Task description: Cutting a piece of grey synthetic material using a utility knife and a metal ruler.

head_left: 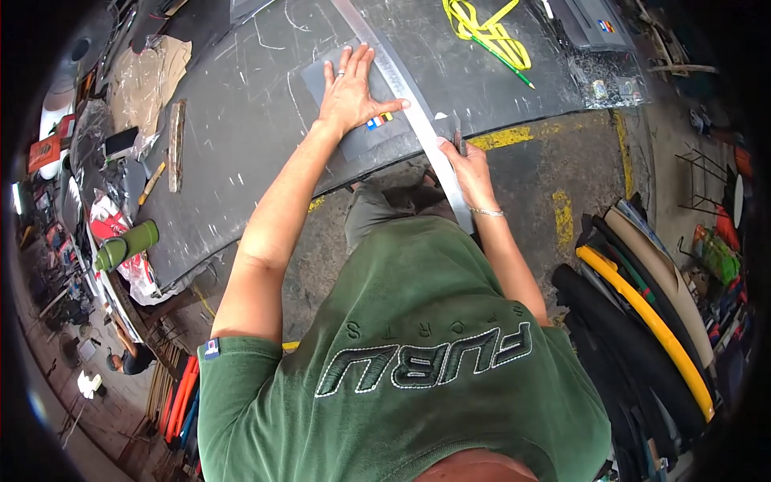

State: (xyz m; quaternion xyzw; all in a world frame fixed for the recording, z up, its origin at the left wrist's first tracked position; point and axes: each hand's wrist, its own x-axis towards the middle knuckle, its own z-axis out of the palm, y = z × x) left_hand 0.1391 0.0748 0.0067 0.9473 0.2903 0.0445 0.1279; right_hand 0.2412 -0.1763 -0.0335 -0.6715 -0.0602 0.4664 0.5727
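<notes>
We've L hand (348, 95) spread flat on grey sheet (371, 149), R hand (470, 170) gripping slim blade-like tool (458, 132). Metal straightedge (423, 122) runs btwn both.

I'm wearing head camera upright, looking steeply down over my green shirt (401, 406) at 6 o'clock, nearest lens. View facing table (233, 153) toward 12, farther off, catching my left hand (348, 100) near 12, right hand (471, 172) near 1. Fisheye taking in floor (522, 213) at 3 and 8.
</notes>
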